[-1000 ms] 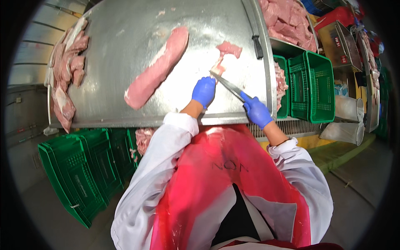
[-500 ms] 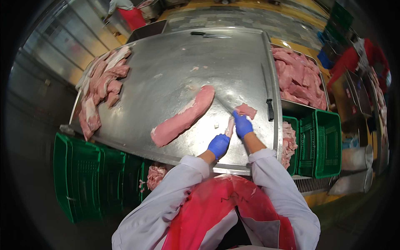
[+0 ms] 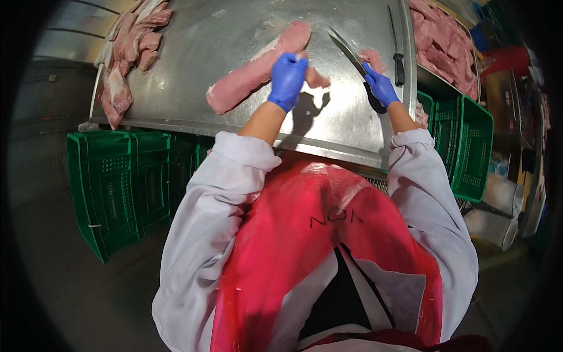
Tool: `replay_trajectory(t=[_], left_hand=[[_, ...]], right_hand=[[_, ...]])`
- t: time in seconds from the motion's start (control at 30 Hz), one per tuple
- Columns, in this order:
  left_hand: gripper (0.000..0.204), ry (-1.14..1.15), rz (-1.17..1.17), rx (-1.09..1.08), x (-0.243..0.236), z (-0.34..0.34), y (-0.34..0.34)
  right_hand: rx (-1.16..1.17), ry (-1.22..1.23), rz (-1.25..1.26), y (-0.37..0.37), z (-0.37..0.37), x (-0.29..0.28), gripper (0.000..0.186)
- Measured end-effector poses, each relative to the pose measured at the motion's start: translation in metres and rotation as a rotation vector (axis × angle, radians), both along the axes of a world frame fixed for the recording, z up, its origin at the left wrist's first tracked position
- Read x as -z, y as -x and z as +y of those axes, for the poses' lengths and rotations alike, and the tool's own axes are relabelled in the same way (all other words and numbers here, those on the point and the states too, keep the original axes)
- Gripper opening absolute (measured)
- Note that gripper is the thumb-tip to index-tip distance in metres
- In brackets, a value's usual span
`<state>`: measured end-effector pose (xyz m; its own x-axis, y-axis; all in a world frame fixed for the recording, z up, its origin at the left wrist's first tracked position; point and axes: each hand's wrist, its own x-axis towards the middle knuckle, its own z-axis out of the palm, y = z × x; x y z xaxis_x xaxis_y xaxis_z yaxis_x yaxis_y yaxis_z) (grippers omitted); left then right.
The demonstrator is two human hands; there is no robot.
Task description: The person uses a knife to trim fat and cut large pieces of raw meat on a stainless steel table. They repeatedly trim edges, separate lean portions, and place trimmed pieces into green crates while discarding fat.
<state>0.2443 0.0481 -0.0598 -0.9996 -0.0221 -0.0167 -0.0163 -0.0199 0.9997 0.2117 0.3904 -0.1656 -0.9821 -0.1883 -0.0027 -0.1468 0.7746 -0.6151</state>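
Note:
My left hand (image 3: 287, 82), in a blue glove, is closed and raised over the metal table (image 3: 193, 64). From its fingers hangs a small pink piece of meat (image 3: 317, 78). Just behind and left of that hand lies a long pink loin (image 3: 249, 75), partly covered by it. My right hand (image 3: 381, 89), also blue-gloved, grips a knife (image 3: 348, 55) whose blade points away and to the left. A small flat scrap of meat (image 3: 372, 59) lies on the table just beyond the right hand.
A second knife (image 3: 399, 61) lies along the table's right edge. Meat strips (image 3: 138, 44) are heaped at the far left. Beyond the right edge are a tray of meat (image 3: 444, 50) and green crates (image 3: 474, 149); more green crates (image 3: 105, 190) stand at lower left.
My hands have moved apart. The left has lifted the piece of meat up beside the loin; the right has moved right with the knife. The view has tilted down.

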Motion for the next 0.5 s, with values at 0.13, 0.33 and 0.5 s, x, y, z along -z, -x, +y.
replay_trajectory(t=[0.13,0.33,0.5], left_hand=[[0.011,-0.47,-0.335,-0.067,-0.028,0.003,-0.034],[0.033,0.67,-0.244,0.149,0.064,-0.025,-0.121],[0.038,1.233,0.316,0.185,0.062,0.019,-0.085]], right_hand=[[0.155,0.244,-0.109,-0.03,0.015,-0.006,0.046],[0.348,0.335,-0.249,-0.11,0.023,-0.052,0.044],[0.021,0.101,-0.131,-0.157,-0.014,-0.073,0.046]])
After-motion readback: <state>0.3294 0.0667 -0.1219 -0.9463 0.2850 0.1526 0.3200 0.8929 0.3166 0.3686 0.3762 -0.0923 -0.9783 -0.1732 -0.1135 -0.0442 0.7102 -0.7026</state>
